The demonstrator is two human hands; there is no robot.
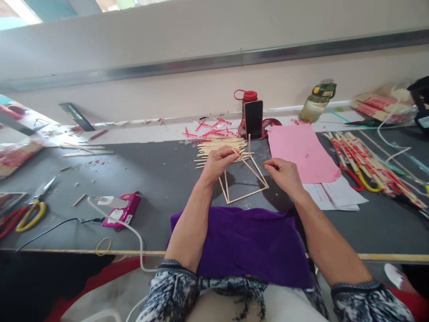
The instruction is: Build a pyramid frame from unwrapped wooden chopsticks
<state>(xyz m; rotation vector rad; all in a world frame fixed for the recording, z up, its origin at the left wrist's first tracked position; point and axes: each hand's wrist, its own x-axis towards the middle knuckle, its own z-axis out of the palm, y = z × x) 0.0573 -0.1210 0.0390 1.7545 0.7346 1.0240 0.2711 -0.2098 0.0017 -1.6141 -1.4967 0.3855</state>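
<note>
A frame of thin wooden sticks (248, 195) stands on the grey table, with a square-like base and sticks rising from it. My left hand (219, 163) pinches a stick at the frame's upper left. To the right of the frame, my right hand (284, 175) is raised with thumb and fingertips pressed together; anything between them is too small to make out. Behind the frame lies a pile of loose sticks (209, 147). A purple cloth (248, 246) covers the table's front edge between my forearms.
A phone (254, 119) leans on a red-capped bottle (250, 95) behind the sticks. Pink paper (301, 152), white sheets (335, 194) and wrapped stick bundles (378, 165) lie right. Left are scissors (35, 205), a magenta box (124, 210) and cables. A water bottle (315, 105) stands at the back.
</note>
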